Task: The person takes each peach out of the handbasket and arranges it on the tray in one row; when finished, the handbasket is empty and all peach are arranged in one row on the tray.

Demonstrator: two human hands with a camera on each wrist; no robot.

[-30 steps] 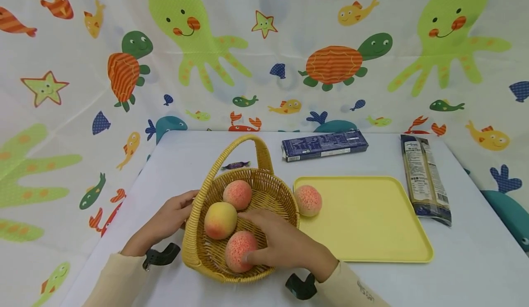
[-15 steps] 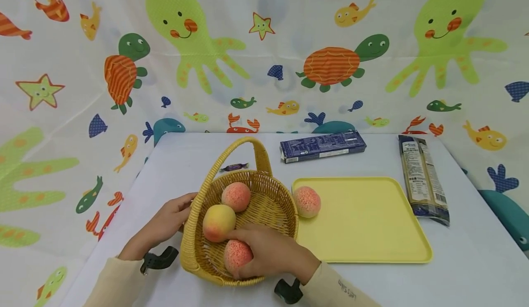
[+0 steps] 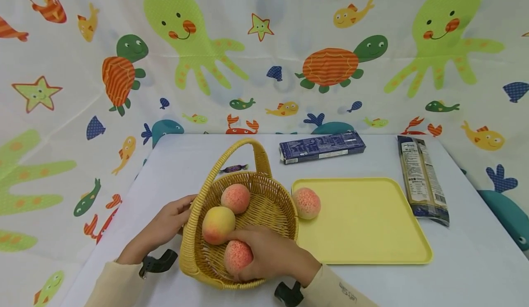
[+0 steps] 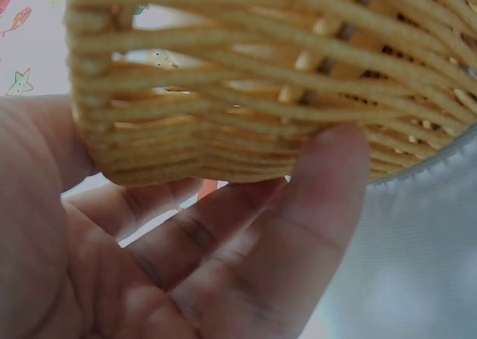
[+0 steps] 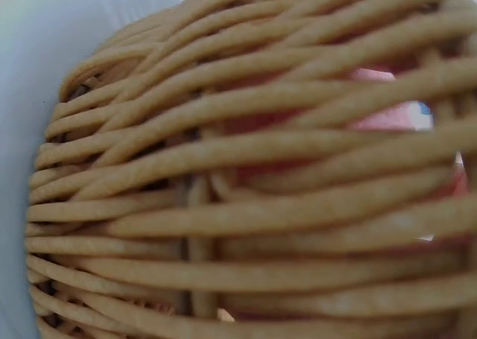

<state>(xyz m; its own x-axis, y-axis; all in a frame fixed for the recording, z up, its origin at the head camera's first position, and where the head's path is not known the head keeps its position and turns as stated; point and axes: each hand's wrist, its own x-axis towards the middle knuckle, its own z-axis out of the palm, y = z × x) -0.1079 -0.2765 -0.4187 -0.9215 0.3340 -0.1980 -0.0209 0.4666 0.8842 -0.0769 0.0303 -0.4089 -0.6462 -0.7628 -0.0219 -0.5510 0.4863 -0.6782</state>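
A yellow woven basket [image 3: 268, 206] with a tall arched handle stands on the white table. Inside it lie a pink peach [image 3: 235, 198] at the back, a yellow-and-red peach [image 3: 218, 225] at the left, and a speckled pink peach [image 3: 238, 257] at the front. My right hand [image 3: 268, 254] reaches over the rim and grips this front peach between thumb and fingers. From the left, my left hand [image 3: 167, 222] holds the basket's side; the left wrist view shows the thumb [image 4: 328, 182] against the weave and other fingers beneath. Only basket weave [image 5: 223, 205] fills most of the right wrist view.
A yellow tray [image 3: 363, 224] lies right of the basket, with another pink peach [image 3: 307, 203] at its left edge. Behind are a dark blue box [image 3: 322, 147] and a small wrapped candy [image 3: 234, 168]. At far right lies a long plastic packet [image 3: 422, 178].
My right hand has moved a little left and down over the front peach, and its fingers have closed round it. The left hand stays at the basket's side.
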